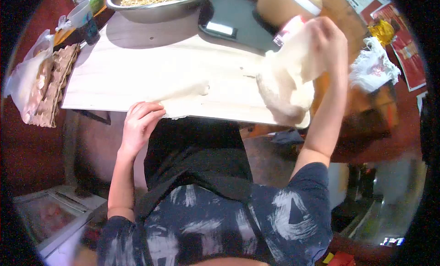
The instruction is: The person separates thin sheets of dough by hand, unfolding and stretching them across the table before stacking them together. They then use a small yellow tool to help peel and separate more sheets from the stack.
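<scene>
My right hand point(327, 41) is raised over the right end of the board, its fingers pinched on a thin, pale, floppy wrapper sheet point(300, 48). That sheet hangs down over a stack of similar wrapper sheets point(286, 94) at the board's right end. My left hand point(143, 118) is at the board's front edge, fingers closed together at the left end of another thin pale sheet point(183, 93). This one lies on the pale wooden board point(114, 73), partly folded or rolled, hard to make out in the glare.
Behind the board stands a metal bowl point(133, 8) of shredded pale food. Beside it are a dark scale point(229, 14) and a brown rounded container point(279, 7). Egg-carton trays point(55, 87) with a plastic bag lie left, a crumpled white bag point(373, 67) right.
</scene>
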`<state>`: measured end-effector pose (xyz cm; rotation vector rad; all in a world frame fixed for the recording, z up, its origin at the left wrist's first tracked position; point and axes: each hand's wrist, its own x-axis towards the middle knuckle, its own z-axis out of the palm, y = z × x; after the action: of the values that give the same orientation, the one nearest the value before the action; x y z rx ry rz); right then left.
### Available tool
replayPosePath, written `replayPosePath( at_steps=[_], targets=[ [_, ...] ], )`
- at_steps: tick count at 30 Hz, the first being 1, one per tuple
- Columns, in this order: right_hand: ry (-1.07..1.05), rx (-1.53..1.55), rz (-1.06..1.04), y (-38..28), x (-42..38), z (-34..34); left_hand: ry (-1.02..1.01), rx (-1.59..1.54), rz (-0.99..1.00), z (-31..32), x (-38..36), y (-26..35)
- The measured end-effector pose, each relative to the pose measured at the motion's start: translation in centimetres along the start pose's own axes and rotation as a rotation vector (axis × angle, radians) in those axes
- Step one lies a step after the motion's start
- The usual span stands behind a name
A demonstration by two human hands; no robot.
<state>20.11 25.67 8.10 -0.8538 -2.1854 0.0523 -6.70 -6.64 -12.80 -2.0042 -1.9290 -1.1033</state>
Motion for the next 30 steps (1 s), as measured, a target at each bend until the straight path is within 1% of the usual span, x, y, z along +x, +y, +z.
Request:
replayPosePath(
  at_steps=[1, 2, 3, 5, 7, 9, 10, 11, 13, 15, 17, 21, 22, 24, 25, 26, 27, 28, 30],
  targets=[
    [-0.004, -0.056, -0.063, -0.5, -0.2, 0.0, 0.004, 0.005, -0.012, 0.0, 0.1, 0.1],
    [-0.053, -0.109, -0.046, -0.9, 0.0, -0.3, 0.008, 0.011, -0.025, 0.0, 0.1, 0.2],
    [-0.048, -0.117, -0.04, -1.0, 0.0, -0.7, 0.007, 0.005, -0.017, 0.1, 0.2, 0.3],
    [-0.104, 0.025, 0.003, -0.9, 0.1, -1.4, 0.003, 0.003, -0.03, 0.1, 0.2, 0.3],
    [-0.069, 0.019, 0.01, -0.1, 0.1, -2.1, 0.004, -0.009, -0.024, 0.2, 0.2, 0.1],
    [-0.111, 0.347, 0.203, 3.1, 0.0, -2.4, 0.006, -0.019, -0.022, 0.2, 0.2, 0.3],
    [-0.14, 0.358, 0.256, 4.4, -0.5, -2.4, 0.009, -0.025, -0.032, 0.0, 0.3, 0.4],
    [-0.139, 0.354, 0.257, 6.6, -1.2, -2.0, 0.012, -0.032, -0.041, 0.0, 0.3, 0.6],
    [-0.216, 0.42, 0.393, 12.0, -3.3, -0.4, 0.015, -0.035, -0.041, -0.1, 0.3, 0.6],
    [-0.311, 0.352, 0.536, 16.6, -6.2, 1.9, 0.016, -0.04, -0.042, -0.1, 0.3, 0.8],
    [-0.429, 0.124, 0.591, 17.0, -8.3, 2.7, 0.014, -0.015, -0.044, -0.2, 0.4, 0.9],
    [-0.373, 0.297, 0.618, 16.2, -9.9, 2.6, -0.005, 0.007, -0.021, -0.1, 0.6, 0.9],
    [-0.368, 0.3, 0.623, 17.1, -10.2, 2.9, -0.013, 0.031, -0.002, -0.1, 0.5, 0.7],
    [-0.301, 0.227, 0.445, 19.0, -10.3, 3.7, -0.017, 0.058, 0.019, 0.0, 0.8, 0.8],
    [-0.3, 0.229, 0.442, 19.4, -10.3, 3.8, 0.002, 0.034, 0.014, 0.0, 0.9, 0.9],
    [-0.289, 0.15, 0.418, 19.7, -10.3, 4.0, 0.019, 0.01, 0.006, 0.0, 0.9, 1.1],
    [-0.279, 0.071, 0.396, 19.1, -10.2, 4.0, 0.019, 0.013, 0.002, 0.0, 1.0, 1.3],
    [-0.283, 0.074, 0.395, 18.6, -10.2, 3.9, 0.051, -0.019, -0.001, 0.0, 1.2, 1.6],
    [-0.217, -0.097, 0.289, 17.2, -9.8, 3.5, 0.081, -0.052, -0.003, 0.1, 1.9, 2.1]
  ],
)
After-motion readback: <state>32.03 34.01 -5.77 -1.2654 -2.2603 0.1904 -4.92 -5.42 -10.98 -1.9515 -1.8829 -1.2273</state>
